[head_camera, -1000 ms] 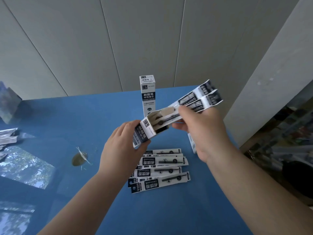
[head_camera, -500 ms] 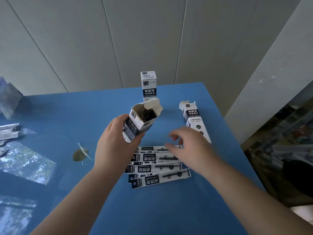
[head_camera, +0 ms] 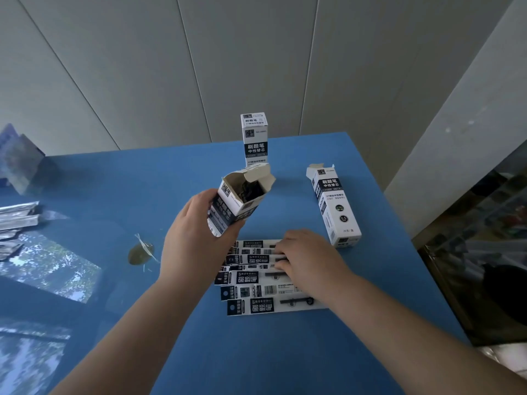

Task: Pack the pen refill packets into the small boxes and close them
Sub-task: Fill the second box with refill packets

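Your left hand (head_camera: pixel 196 238) grips an open, part-filled box (head_camera: pixel 238 202) above the table (head_camera: pixel 142 181) while your right hand's (head_camera: pixel 306 259) relaxed fingers rest on several unpacked packets (head_camera: pixel 256 292); one closed box (head_camera: pixel 254 138) stands behind, another (head_camera: pixel 333 206) lies waiting.

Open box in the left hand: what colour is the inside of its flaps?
Plain greyish-beige card inside the flaps of the open box; outside is white and dark navy. Head view.

Left grip (head_camera: pixel 199 223) curled (right (head_camera: pixel 306 256) flat)
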Tool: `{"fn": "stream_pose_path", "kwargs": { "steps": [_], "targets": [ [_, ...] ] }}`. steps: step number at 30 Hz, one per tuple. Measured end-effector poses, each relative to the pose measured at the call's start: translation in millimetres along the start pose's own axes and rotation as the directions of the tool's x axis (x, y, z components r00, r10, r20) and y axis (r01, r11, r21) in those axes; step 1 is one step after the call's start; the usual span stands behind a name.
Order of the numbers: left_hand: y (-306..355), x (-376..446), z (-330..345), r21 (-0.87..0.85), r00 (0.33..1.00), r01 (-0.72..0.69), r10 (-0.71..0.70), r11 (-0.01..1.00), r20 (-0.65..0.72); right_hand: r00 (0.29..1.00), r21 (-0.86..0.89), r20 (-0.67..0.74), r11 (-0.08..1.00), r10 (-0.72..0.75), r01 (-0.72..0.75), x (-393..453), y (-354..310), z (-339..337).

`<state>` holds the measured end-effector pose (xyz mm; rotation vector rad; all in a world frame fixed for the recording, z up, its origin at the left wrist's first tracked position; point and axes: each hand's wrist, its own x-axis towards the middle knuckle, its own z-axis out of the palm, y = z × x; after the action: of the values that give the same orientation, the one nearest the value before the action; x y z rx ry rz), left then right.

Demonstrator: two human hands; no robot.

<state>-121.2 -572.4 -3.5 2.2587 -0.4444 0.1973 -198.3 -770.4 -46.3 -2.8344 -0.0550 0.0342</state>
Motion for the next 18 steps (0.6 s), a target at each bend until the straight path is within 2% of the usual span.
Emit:
{"fn": "stream_pose_path", "kwargs": {
  "steps": [4, 8, 12, 15, 18],
  "targets": [
    [-3, 1, -2, 0.008, 1.0, -0.002, 0.002, 1.0, -0.01, 0.993, 0.139, 0.058, 0.984, 0.104, -0.111, 3, 1, -13],
    [-3, 4, -4, 0.01, 1.0, 0.012, -0.012, 1.0, -0.019, 0.967, 0.187, 0.11, 0.951, 0.228, -0.246, 5, 6, -31],
    [-3, 7, -6, -0.005, 0.999, 0.018, -0.018, 1.0, -0.036, 0.93, 0.318, 0.116, 0.874, 0.35, -0.369, 6, 16, -50],
    [-1, 8, -6, -0.014, 0.999, 0.024, -0.024, 1.0, -0.039, 0.892, 0.628, 0.101, 0.668, 0.44, -0.4, 1, 23, -61],
    [1, 9, -3, -0.015, 0.999, 0.023, -0.023, 1.0, -0.029, 0.847, 0.82, 0.171, 0.404, 0.503, -0.406, -3, 26, -70]
  ]
}}
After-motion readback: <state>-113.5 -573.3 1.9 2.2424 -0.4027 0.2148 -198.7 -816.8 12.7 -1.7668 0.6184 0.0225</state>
